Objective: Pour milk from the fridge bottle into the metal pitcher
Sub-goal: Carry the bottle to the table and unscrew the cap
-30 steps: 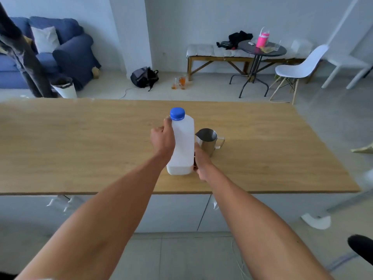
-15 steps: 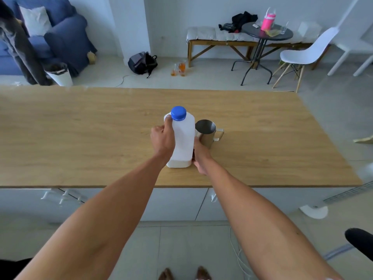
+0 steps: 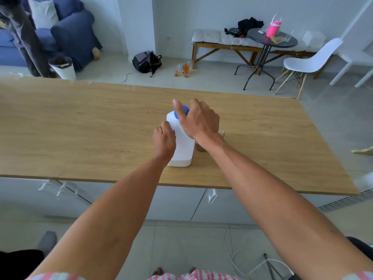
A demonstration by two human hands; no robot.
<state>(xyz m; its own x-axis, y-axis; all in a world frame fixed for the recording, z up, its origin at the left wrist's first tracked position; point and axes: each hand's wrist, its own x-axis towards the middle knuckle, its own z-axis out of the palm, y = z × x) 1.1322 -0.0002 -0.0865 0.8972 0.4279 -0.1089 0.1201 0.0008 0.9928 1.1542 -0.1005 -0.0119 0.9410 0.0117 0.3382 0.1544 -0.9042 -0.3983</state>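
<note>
A white milk bottle [image 3: 182, 144] with a blue cap [image 3: 184, 110] stands upright on the wooden table [image 3: 80, 126]. My left hand [image 3: 163, 140] grips the bottle's left side at mid height. My right hand [image 3: 196, 120] hovers over the bottle's top with fingers spread, its thumb and forefinger on either side of the cap. The metal pitcher [image 3: 201, 147] stands just right of the bottle and is mostly hidden behind my right wrist; only its handle and lower wall show.
The table's near edge runs above white cabinet fronts [image 3: 175, 203]. Beyond the far edge are a backpack [image 3: 146, 61], glasses on the floor [image 3: 182, 70], a bench [image 3: 222, 43], a round dark table [image 3: 270, 40], a white chair [image 3: 310, 63] and a blue sofa [image 3: 66, 33]. Cables [image 3: 238, 255] lie on the floor by my feet.
My right hand left the bottle's lower right side and rose to the cap. My left hand kept its grip on the bottle. The camera tilted further down.
</note>
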